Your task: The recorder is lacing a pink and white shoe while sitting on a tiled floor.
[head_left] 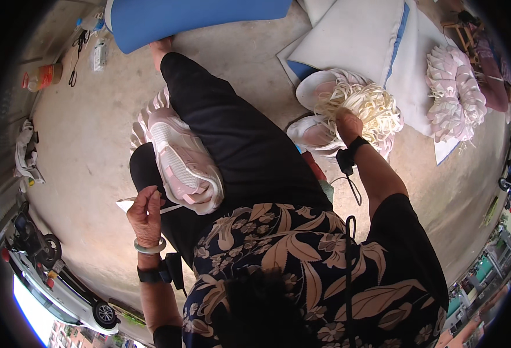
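Observation:
A pink and white sneaker lies on my thigh, toe pointing away, with more pale shoe parts beside it. Left of its heel, my left hand is closed in a pinch on a white shoelace, which runs toward the shoe. A white pointed piece sticks out on the hand's other side; I cannot tell what it is. My right hand is closed at a heap of cream shoelaces, its fingertips partly hidden among them. The heap rests on several pink and white shoes.
White padded sheets lie on the floor ahead, near a blue mat. A bundle of pink and white shoes stands at the right, beside another person's arm. Bottles stand far left. A parked car is lower left.

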Motion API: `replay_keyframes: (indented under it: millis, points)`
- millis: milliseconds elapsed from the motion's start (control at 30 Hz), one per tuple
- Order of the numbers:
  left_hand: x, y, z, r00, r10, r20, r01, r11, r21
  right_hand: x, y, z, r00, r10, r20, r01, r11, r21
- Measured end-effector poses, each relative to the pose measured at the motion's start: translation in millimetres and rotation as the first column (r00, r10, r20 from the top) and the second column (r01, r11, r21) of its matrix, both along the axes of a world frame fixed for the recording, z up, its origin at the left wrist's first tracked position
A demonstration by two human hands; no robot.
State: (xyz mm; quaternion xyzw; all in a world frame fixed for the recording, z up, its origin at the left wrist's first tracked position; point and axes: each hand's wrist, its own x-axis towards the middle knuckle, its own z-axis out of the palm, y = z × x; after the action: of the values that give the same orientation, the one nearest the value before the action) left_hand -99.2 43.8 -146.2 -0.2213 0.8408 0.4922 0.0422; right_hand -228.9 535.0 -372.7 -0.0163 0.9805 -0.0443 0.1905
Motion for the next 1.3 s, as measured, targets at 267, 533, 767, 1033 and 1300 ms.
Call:
replay_keyframes:
  millis: [267, 533, 767, 1033, 1300]
  points:
    - [-18.1, 14.3, 29.3, 0.995, -0.082, -0.061, 0.082, 0.997, -0.003, 2.0, -68.6, 84.2, 0.876, 0.078, -0.476, -0.378, 0.725, -0.576]
    - [-53.0, 83.9, 77.1, 0.796, -0.532, -0.287, 0.592, 0.783, 0.191, 18.8, -196.1, 274.8, 0.738, 0.526, -0.423, -0.575, 0.162, -0.802]
    - [-26.6, 76.1, 62.9, 0.767, -0.580, -0.273, 0.630, 0.602, 0.492, 22.2, -205.3, 316.0, 0.807, 0.517, -0.286, -0.364, 0.055, -0.930]
    - [20.6, 1.1, 33.3, 0.887, -0.429, -0.173, 0.462, 0.811, 0.359, -51.1, -105.6, 185.4, 0.943, 0.182, -0.278, -0.332, 0.506, -0.796]
    - [33.4, -30.0, 28.6, 0.951, -0.271, -0.145, 0.301, 0.918, 0.259, -111.0, -15.6, 105.6, 0.919, -0.095, -0.383, 0.019, 0.980, -0.197]
